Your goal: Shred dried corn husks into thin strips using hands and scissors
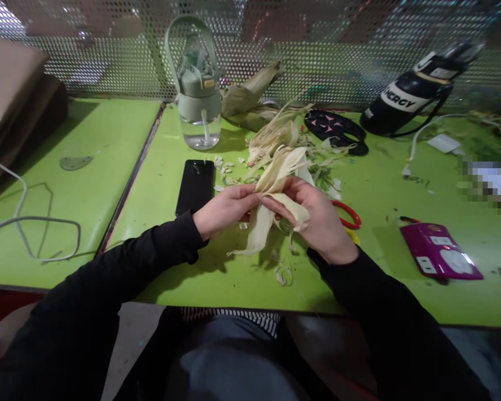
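Between my two hands is a bunch of pale yellow corn husk strips [271, 172], held above the table with one strip hanging down. My left hand [227, 209] pinches it from the left, thumb and fingertips pressed together. From the right, my right hand [317, 214] closes on the same husk, and one strip folds out over its fingers. Behind the hands lies more dried husk [275, 139], with husk scraps [229, 167] scattered around. Red-handled scissors [348, 214] lie partly hidden behind my right hand.
A black phone [195, 186] and a water bottle [200, 106] stand left of the husks. A dark eye mask [338, 131], a tilted black bottle [409, 97] and a purple socket box [440, 250] are to the right. A perforated screen [317, 50] borders the green table [217, 278].
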A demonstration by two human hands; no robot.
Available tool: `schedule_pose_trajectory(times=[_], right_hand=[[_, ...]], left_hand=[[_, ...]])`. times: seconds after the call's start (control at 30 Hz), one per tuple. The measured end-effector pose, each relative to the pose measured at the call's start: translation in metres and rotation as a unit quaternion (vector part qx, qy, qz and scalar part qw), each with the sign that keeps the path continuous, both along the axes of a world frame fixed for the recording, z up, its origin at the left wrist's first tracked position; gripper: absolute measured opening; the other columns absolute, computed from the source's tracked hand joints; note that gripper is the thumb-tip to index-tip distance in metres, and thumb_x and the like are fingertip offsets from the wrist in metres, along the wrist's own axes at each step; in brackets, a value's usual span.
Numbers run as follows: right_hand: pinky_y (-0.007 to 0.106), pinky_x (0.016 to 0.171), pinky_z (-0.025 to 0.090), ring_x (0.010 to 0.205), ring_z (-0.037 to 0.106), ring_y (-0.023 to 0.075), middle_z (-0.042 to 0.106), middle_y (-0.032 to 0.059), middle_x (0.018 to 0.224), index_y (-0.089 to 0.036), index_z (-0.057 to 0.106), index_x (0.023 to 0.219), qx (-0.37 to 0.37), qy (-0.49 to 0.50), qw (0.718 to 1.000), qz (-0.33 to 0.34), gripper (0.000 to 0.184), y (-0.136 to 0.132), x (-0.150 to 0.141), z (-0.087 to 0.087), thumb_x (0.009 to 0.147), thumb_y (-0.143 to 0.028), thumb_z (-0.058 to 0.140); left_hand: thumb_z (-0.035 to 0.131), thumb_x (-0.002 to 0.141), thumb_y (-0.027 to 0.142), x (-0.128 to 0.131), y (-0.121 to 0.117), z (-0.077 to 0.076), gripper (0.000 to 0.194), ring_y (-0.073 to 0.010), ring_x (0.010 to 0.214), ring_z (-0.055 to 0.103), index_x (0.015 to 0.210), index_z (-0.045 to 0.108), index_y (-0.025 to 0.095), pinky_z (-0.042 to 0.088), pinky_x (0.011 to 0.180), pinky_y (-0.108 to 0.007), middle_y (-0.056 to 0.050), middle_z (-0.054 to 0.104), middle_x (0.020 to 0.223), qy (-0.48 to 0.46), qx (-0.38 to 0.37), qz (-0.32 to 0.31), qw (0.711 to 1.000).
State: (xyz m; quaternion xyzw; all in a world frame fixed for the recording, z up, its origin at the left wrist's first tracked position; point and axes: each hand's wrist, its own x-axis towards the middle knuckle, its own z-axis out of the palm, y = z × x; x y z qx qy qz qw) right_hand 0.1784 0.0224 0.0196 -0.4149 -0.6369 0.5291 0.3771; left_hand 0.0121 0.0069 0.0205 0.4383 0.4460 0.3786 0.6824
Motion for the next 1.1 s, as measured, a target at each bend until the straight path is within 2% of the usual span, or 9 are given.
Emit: schedule_pose_trajectory(times=[0.13, 0.3, 0.43, 0.57, 0.67, 0.73, 0.87, 1.0, 1.1], right_hand=[[0.039, 0.081, 0.058, 0.083, 0.069, 0.0199, 0.071, 0.004, 0.09, -0.019, 0.06, 0.095, 0.007, -0.012, 1.0, -0.007, 0.043, 0.0, 0.001, 0.004, 0.069, -0.048, 0.08], [0.035, 0.069, 0.058, 0.075, 0.069, 0.0195, 0.069, 0.0015, 0.083, -0.021, 0.057, 0.096, -0.018, -0.03, 0.999, -0.018, 0.041, 0.001, 0.001, 0.002, 0.069, -0.042, 0.081], [0.031, 0.059, 0.055, 0.068, 0.066, 0.0173, 0.066, -0.0005, 0.078, -0.021, 0.056, 0.095, -0.023, -0.033, 0.999, -0.025, 0.044, 0.003, 0.001, -0.002, 0.065, -0.04, 0.083], [0.027, 0.047, 0.047, 0.054, 0.056, 0.0125, 0.065, 0.0002, 0.074, -0.018, 0.061, 0.093, 0.008, -0.094, 0.995, -0.019, 0.033, 0.002, 0.002, 0.001, 0.075, -0.042, 0.074], [0.026, 0.052, 0.048, 0.061, 0.059, 0.0128, 0.067, 0.0017, 0.077, -0.018, 0.064, 0.084, 0.094, -0.131, 0.986, -0.043, 0.022, 0.001, 0.003, 0.003, 0.082, -0.039, 0.068], [0.026, 0.053, 0.048, 0.06, 0.058, 0.0121, 0.065, 0.001, 0.073, -0.018, 0.063, 0.078, 0.122, -0.126, 0.982, -0.064, 0.022, 0.002, 0.003, 0.001, 0.083, -0.038, 0.067], [0.024, 0.049, 0.045, 0.051, 0.055, 0.0102, 0.062, -0.0012, 0.064, -0.019, 0.059, 0.072, 0.098, -0.097, 0.988, -0.074, 0.03, 0.002, 0.001, -0.003, 0.082, -0.045, 0.069], [0.027, 0.051, 0.048, 0.055, 0.059, 0.0133, 0.061, -0.0008, 0.063, -0.02, 0.058, 0.071, 0.084, -0.089, 0.989, -0.082, 0.035, 0.0, -0.001, -0.005, 0.08, -0.052, 0.069], [0.029, 0.054, 0.048, 0.058, 0.058, 0.0147, 0.06, -0.0008, 0.065, -0.021, 0.057, 0.076, 0.08, -0.098, 0.987, -0.095, 0.036, 0.001, -0.001, -0.003, 0.077, -0.054, 0.072]], left_hand=[[0.045, 0.093, 0.016, -0.001, -0.003, 0.005, 0.019, -0.0076, 0.067, 0.057, 0.081, 0.06, 0.013, 0.05, 0.067, -0.021, -0.003, 0.062, 0.078, -0.046, -0.025, -0.005, 0.999], [0.046, 0.08, 0.0, -0.003, -0.002, 0.002, 0.023, -0.0074, 0.064, 0.05, 0.088, 0.063, 0.013, 0.044, 0.064, -0.02, 0.001, 0.059, 0.077, 0.029, 0.098, -0.088, 0.991], [0.042, 0.071, -0.005, -0.001, 0.0, -0.005, 0.029, -0.0087, 0.063, 0.049, 0.084, 0.062, 0.012, 0.042, 0.061, -0.021, 0.001, 0.059, 0.074, 0.09, 0.152, -0.074, 0.982], [0.038, 0.07, -0.005, 0.002, 0.0, -0.006, 0.029, -0.0072, 0.057, 0.045, 0.079, 0.06, 0.012, 0.038, 0.057, -0.02, 0.003, 0.055, 0.067, 0.103, 0.123, -0.049, 0.986], [0.038, 0.072, -0.005, 0.003, -0.002, -0.003, 0.027, -0.0062, 0.055, 0.045, 0.076, 0.058, 0.012, 0.038, 0.056, -0.02, 0.004, 0.055, 0.066, 0.085, 0.096, -0.042, 0.991], [0.039, 0.075, -0.003, 0.004, -0.003, -0.001, 0.023, -0.0065, 0.057, 0.048, 0.076, 0.056, 0.012, 0.04, 0.058, -0.02, 0.003, 0.055, 0.067, 0.066, 0.076, -0.042, 0.994], [0.042, 0.085, 0.004, 0.006, -0.008, 0.003, 0.017, -0.0078, 0.061, 0.05, 0.08, 0.056, 0.013, 0.042, 0.06, -0.02, 0.002, 0.054, 0.068, 0.028, 0.057, -0.033, 0.997], [0.043, 0.094, 0.015, 0.011, -0.011, 0.003, 0.018, -0.0079, 0.062, 0.052, 0.08, 0.053, 0.013, 0.046, 0.063, -0.021, 0.001, 0.054, 0.069, -0.003, 0.037, 0.001, 0.999], [0.038, 0.096, 0.012, 0.015, -0.011, 0.0, 0.02, -0.0075, 0.061, 0.054, 0.081, 0.049, 0.015, 0.051, 0.067, -0.024, 0.002, 0.053, 0.067, -0.076, 0.012, 0.008, 0.997]])
